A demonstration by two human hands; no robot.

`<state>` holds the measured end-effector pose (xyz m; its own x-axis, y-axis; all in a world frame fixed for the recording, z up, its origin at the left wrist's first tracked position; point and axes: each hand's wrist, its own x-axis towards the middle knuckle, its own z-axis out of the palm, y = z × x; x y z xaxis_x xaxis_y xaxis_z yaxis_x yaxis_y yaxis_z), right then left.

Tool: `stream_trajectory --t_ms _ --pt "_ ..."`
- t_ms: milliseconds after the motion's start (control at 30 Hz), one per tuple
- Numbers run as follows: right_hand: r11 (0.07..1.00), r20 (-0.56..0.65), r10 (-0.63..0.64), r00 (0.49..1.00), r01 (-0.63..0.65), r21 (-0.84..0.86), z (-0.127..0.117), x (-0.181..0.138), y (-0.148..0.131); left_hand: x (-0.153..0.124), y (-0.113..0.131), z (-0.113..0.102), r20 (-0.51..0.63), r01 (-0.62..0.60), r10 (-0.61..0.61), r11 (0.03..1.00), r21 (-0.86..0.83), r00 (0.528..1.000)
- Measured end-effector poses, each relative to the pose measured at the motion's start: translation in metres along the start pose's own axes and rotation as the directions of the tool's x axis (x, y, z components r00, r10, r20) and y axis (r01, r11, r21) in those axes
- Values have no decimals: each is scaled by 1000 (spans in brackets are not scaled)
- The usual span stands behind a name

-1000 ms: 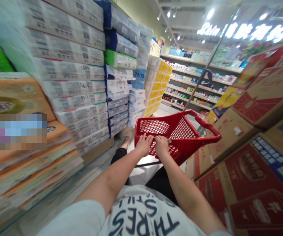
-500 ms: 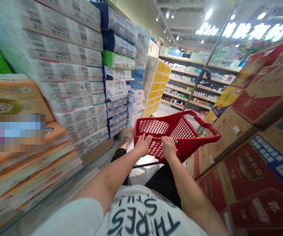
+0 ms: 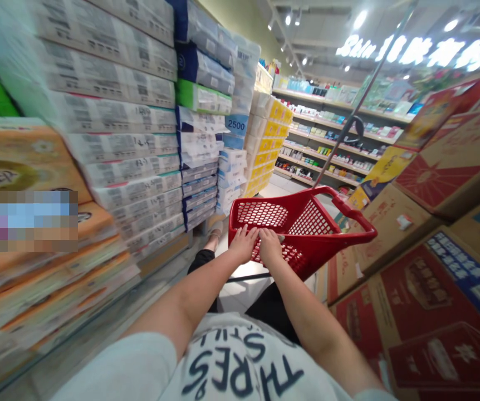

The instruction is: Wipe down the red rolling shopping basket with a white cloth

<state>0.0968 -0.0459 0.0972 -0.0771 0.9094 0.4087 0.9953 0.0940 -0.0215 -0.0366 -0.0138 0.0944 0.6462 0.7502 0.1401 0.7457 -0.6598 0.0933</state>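
While bare left hand (image 3: 243, 245) and bare right hand (image 3: 270, 248) lie loosely bent over edge of red perforated plastic basket (image 3: 327, 244), can't tell grip.

glossy smooth plastic basket (image 3: 323, 248), matt cardboard boxes (image 3: 380, 228), shiny plastic-film-wrapped packs (image 3: 127, 120), smooth metal-looking pole (image 3: 332, 151), matt cloth shirt (image 3: 240, 367)

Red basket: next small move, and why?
Probably slide the right hand along the near side of the red basket toward its handle: it lies close beside the left hand, and neither is on the handle end.
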Motion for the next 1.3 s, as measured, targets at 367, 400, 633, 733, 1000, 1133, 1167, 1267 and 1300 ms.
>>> stream_trajectory --t_ms 367,400,633,733,1000,1133,1167,1267,1300 --pt "987 -229 158 961 -163 -6 -15 -27 71 -2 2 -4 17 -6 6 999 40 1000" --pt "981 -251 185 950 -192 -1 -17 -30 79 -1 3 -5 21 -6 5 999 39 1000" --pt "957 -304 285 909 -289 30 -2 -31 76 2 3 -2 11 2 -3 999 45 1000" --pt "982 -261 181 948 -187 0 11 -26 54 1 3 -2 3 7 -8 999 41 1000" --pt "995 -189 -69 980 82 61 8 -16 35 -2 4 -5 20 6 -6 999 38 1000" --pt "995 -256 -86 963 96 25 15 -31 40 -2 5 -2 -10 12 -12 999 32 1000" --pt "993 -264 -110 958 115 5 18 -34 40 -1 5 -1 -15 12 -12 999 32 1000" --pt "987 -227 -161 960 156 -41 17 -36 34 0 4 1 -14 9 -9 999 37 1000" --pt "986 -207 -165 964 157 -52 14 -34 32 0 3 1 -12 8 -8 999 38 1000"
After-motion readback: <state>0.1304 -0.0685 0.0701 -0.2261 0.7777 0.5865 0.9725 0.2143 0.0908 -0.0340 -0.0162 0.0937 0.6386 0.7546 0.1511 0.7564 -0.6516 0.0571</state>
